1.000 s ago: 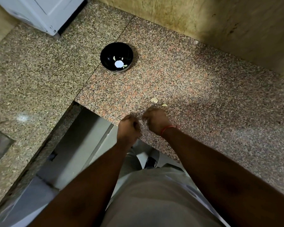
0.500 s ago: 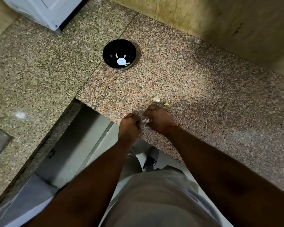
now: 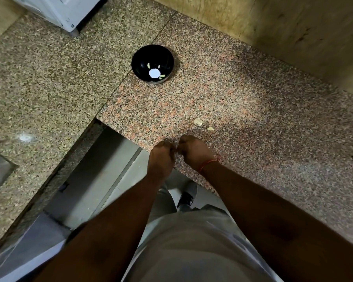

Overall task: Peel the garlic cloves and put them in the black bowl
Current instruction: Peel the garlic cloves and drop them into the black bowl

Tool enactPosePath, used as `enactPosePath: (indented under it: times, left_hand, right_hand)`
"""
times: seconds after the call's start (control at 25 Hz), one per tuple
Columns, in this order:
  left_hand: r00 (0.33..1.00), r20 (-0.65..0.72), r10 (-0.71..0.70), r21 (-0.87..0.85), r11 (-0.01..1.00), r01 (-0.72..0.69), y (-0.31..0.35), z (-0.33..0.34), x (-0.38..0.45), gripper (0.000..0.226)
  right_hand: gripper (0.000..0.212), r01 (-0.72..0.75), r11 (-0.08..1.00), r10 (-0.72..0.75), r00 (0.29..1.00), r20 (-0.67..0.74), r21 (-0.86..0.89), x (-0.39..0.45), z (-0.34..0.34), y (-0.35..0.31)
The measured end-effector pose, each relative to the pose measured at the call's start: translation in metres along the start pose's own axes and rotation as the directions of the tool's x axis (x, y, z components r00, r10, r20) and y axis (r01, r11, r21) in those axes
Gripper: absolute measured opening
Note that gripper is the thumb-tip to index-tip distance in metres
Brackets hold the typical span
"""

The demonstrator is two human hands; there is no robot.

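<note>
A speckled granite counter (image 3: 253,119) runs along a tan wall. At its near edge the left hand (image 3: 161,157) and right hand (image 3: 194,152) are curled, fingertips meeting; what they pinch is hidden. Just beyond them lies a garlic clove (image 3: 197,121). Farther back sits the black bowl (image 3: 152,64), holding pale pieces.

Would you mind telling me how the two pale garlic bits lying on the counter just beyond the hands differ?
The left bit is larger and rounded, lumpy in outline; the right bit is a smaller, thin sliver. The left bit is paler, off-white, while the right bit looks more yellow. The left bit lies farther from the right hand than the right bit does. Both rest loose on the counter, outside the bowl; whether either is clove or peel I cannot tell.
</note>
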State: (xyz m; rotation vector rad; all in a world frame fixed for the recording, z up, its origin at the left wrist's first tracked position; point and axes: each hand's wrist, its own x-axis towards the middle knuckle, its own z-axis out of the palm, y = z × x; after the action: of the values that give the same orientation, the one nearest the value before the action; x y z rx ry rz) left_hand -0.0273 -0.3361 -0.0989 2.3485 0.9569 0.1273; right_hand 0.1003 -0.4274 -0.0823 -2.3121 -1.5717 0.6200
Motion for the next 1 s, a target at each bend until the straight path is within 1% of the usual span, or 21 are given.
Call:
enactPosePath:
  times: [0.12, 0.16, 0.2, 0.24, 0.32, 0.4, 0.48, 0.56, 0.6, 0.68, 0.76, 0.88, 1.0]
  left_hand:
    - [1.000, 0.021, -0.002, 0.040, 0.999, 0.001, 0.003, -0.005, -0.003, 0.018]
    - [1.000, 0.021, -0.002, 0.042, 0.999, 0.001, 0.002, -0.007, -0.004, 0.020]
    - [1.000, 0.026, 0.001, 0.038, 0.999, -0.002, 0.002, -0.009, -0.005, 0.020]
    - [0.999, 0.033, -0.001, 0.035, 0.999, 0.000, 0.001, -0.009, -0.006, 0.018]
    - [0.999, 0.045, -0.028, 0.018, 0.999, 0.027, 0.002, -0.010, -0.006, 0.009]
    - [0.999, 0.012, -0.051, -0.017, 0.999, 0.051, 0.005, -0.010, -0.007, 0.022]
    - [0.998, -0.015, -0.064, -0.030, 0.998, 0.063, 0.009, -0.012, -0.007, 0.030]
    - [0.997, -0.017, -0.072, -0.026, 0.997, 0.072, 0.009, -0.012, -0.006, 0.031]
    - [0.997, -0.011, -0.082, -0.026, 0.996, 0.082, 0.009, -0.012, -0.005, 0.031]
    - [0.995, -0.008, -0.099, -0.009, 0.995, 0.099, 0.009, -0.012, -0.005, 0.027]
    - [0.995, -0.020, -0.102, 0.008, 0.995, 0.102, 0.010, -0.012, -0.005, 0.019]
    - [0.994, -0.033, -0.100, 0.026, 0.995, 0.101, 0.013, -0.012, -0.006, 0.015]
    - [0.992, -0.059, -0.113, 0.014, 0.993, 0.114, 0.017, -0.013, -0.008, 0.016]
  right_hand:
    - [0.023, -0.028, 0.998, 0.026, 0.999, -0.037, -0.051, -0.008, -0.002, -0.003]
    - [0.027, -0.065, 0.997, 0.063, 0.996, -0.064, -0.035, -0.010, -0.005, -0.001]
    - [0.027, -0.122, 0.992, 0.123, 0.988, -0.095, 0.008, -0.011, -0.006, 0.004]
    - [0.024, -0.173, 0.981, 0.184, 0.974, -0.134, 0.091, -0.012, -0.008, 0.009]
    - [0.024, -0.228, 0.931, 0.286, 0.941, -0.180, 0.286, -0.009, -0.013, 0.016]
    - [0.027, -0.277, 0.853, 0.377, 0.913, -0.156, 0.443, -0.001, -0.020, 0.017]
    - [0.024, -0.294, 0.807, 0.406, 0.906, -0.120, 0.512, 0.007, -0.025, 0.013]
    - [0.022, -0.274, 0.842, 0.365, 0.924, -0.117, 0.464, 0.015, -0.028, 0.009]
    - [0.023, -0.252, 0.877, 0.326, 0.938, -0.119, 0.410, 0.019, -0.028, 0.008]
    - [0.030, -0.203, 0.938, 0.238, 0.966, -0.097, 0.280, 0.026, -0.028, 0.009]
    - [0.041, -0.158, 0.976, 0.169, 0.984, -0.061, 0.151, 0.030, -0.026, 0.008]
    - [0.055, -0.069, 0.997, 0.069, 0.998, -0.011, 0.042, 0.030, -0.026, 0.009]
    - [0.056, 0.016, 1.000, -0.016, 0.999, 0.046, 0.006, 0.021, -0.028, 0.016]
